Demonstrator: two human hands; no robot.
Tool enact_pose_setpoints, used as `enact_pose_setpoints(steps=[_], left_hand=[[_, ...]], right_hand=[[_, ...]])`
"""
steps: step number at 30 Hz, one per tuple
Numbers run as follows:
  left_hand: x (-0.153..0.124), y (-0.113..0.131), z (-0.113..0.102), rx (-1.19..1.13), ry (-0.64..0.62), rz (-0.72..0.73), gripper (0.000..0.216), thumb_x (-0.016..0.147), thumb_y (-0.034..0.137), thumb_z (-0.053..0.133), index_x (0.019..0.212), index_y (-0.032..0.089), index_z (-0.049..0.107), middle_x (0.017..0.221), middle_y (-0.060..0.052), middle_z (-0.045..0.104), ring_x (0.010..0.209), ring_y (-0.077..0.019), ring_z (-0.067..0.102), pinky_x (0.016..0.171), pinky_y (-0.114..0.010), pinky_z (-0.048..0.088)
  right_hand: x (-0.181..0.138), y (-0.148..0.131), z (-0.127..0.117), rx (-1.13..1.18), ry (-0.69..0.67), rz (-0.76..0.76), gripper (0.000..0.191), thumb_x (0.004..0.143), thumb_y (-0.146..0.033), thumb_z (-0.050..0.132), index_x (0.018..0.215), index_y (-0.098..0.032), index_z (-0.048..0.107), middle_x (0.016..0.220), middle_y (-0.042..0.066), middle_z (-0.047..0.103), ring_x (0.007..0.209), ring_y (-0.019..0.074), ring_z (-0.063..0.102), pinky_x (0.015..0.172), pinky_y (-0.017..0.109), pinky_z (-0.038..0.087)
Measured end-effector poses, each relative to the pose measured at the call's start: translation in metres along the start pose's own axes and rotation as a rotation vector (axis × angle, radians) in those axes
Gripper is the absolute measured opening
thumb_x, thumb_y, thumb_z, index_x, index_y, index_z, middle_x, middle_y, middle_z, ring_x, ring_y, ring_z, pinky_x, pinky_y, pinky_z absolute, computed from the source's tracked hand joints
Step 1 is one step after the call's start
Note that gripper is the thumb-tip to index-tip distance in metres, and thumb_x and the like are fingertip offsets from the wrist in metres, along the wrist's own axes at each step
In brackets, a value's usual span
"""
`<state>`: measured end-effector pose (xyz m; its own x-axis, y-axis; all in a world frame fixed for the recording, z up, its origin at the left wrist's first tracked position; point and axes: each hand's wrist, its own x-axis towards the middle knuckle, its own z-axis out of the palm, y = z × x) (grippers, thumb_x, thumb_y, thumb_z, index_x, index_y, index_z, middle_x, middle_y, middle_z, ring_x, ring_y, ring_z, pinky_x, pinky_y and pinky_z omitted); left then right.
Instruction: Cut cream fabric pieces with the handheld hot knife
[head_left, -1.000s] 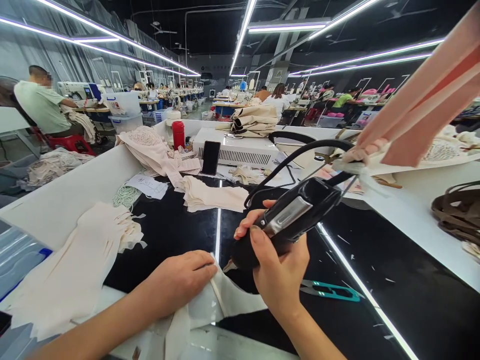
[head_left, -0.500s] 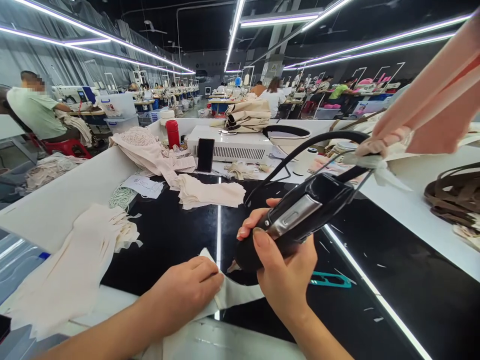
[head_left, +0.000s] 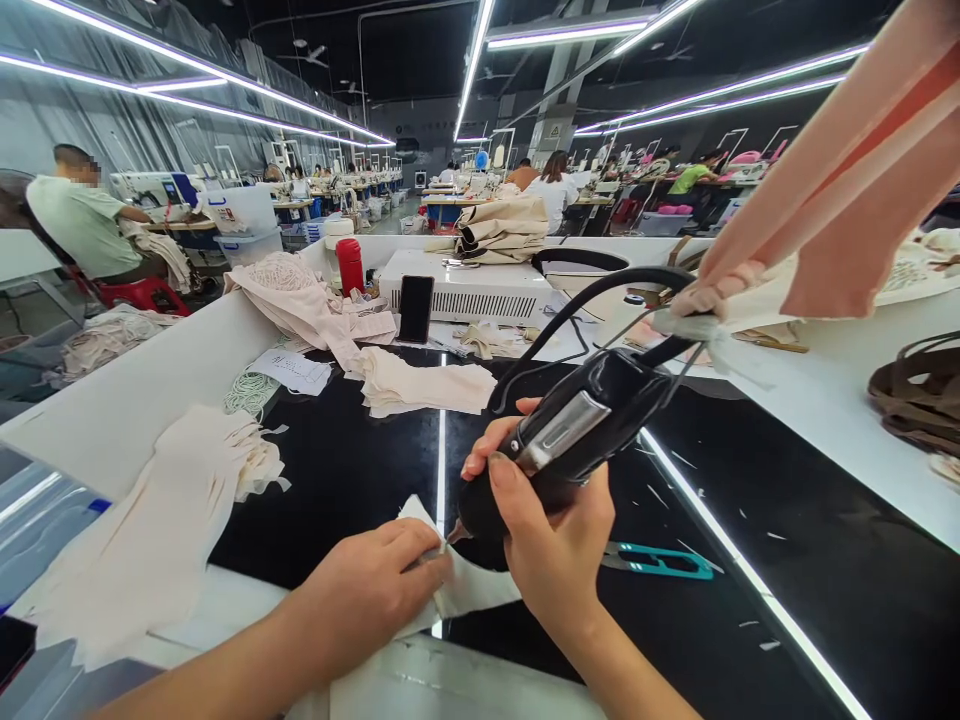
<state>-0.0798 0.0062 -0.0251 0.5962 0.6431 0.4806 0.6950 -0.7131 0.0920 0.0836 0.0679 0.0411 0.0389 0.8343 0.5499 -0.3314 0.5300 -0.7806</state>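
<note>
My right hand (head_left: 559,525) is wrapped round a black handheld tool (head_left: 574,425) with a silver plate on its side. Its narrow metal tip (head_left: 456,534) points down left, right by my left fingertips and over a cream fabric piece (head_left: 476,590); whether it touches the cloth I cannot tell. My left hand (head_left: 382,590), fingers together, presses on that fabric piece, whose pointed corner sticks out beyond the fingers. A black cable loops from the tool's upper end, where knotted pink cloth (head_left: 810,200) hangs from above. Turquoise thread snips (head_left: 664,562) lie to the right of my right hand.
Stacked cream cut pieces (head_left: 427,382) lie ahead, and another pile (head_left: 150,530) hangs over the left edge. A phone (head_left: 415,308) leans on a white vented box (head_left: 465,285) beside a red bottle (head_left: 349,265). Brown straps (head_left: 919,385) lie right. Co-workers sit at sewing machines beyond.
The tool has come left and down a little, and its tip now shows close to my left fingertips. My left hand stays on the fabric piece. The view has shifted slightly.
</note>
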Motion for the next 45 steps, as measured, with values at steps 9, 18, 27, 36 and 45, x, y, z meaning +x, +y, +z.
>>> enact_pose_setpoints(steps=[9,18,27,36,45], left_hand=[[0.0,-0.001,-0.009,-0.003,-0.001,0.045,0.023,0.11,0.012,0.042,0.112,0.012,0.065,0.114,-0.01,0.069,0.107,-0.0224,0.069,0.097,-0.034,0.062],[0.014,0.022,0.0,-0.062,-0.041,-0.013,0.017,0.108,0.01,0.047,0.114,0.01,0.064,0.105,-0.009,0.069,0.097,-0.0228,0.068,0.088,-0.035,0.064],[0.005,0.027,0.003,-0.117,-0.073,-0.063,0.018,0.105,0.007,0.049,0.116,0.012,0.063,0.101,-0.008,0.066,0.093,-0.0231,0.065,0.081,-0.034,0.063],[0.001,0.027,0.006,-0.13,-0.086,-0.06,0.022,0.103,0.004,0.048,0.12,0.011,0.061,0.106,-0.009,0.065,0.097,-0.0241,0.065,0.086,-0.035,0.064],[0.001,0.026,0.008,-0.109,-0.039,-0.067,0.029,0.102,0.003,0.047,0.125,0.013,0.061,0.107,-0.01,0.064,0.097,-0.0235,0.064,0.084,-0.033,0.063]], right_hand=[[0.0,-0.017,-0.016,-0.006,0.087,0.006,0.034,0.085,-0.02,0.078,0.114,-0.028,0.063,0.082,-0.005,0.071,0.064,0.0131,0.067,0.059,0.027,0.059],[-0.013,-0.029,-0.038,-0.049,0.108,0.027,0.036,0.086,-0.031,0.084,0.116,-0.028,0.065,0.083,-0.003,0.07,0.061,0.0144,0.065,0.053,0.028,0.057],[-0.017,-0.032,-0.039,-0.039,0.126,0.012,0.035,0.084,-0.024,0.083,0.114,-0.028,0.065,0.082,-0.003,0.071,0.063,0.0143,0.066,0.055,0.027,0.058],[-0.011,-0.028,-0.023,-0.025,0.132,0.003,0.034,0.082,-0.02,0.08,0.111,-0.027,0.063,0.079,-0.004,0.069,0.062,0.014,0.065,0.056,0.028,0.058],[-0.01,-0.026,-0.02,-0.051,0.105,0.023,0.031,0.084,-0.017,0.076,0.109,-0.027,0.061,0.08,-0.004,0.069,0.061,0.0133,0.066,0.054,0.026,0.057]])
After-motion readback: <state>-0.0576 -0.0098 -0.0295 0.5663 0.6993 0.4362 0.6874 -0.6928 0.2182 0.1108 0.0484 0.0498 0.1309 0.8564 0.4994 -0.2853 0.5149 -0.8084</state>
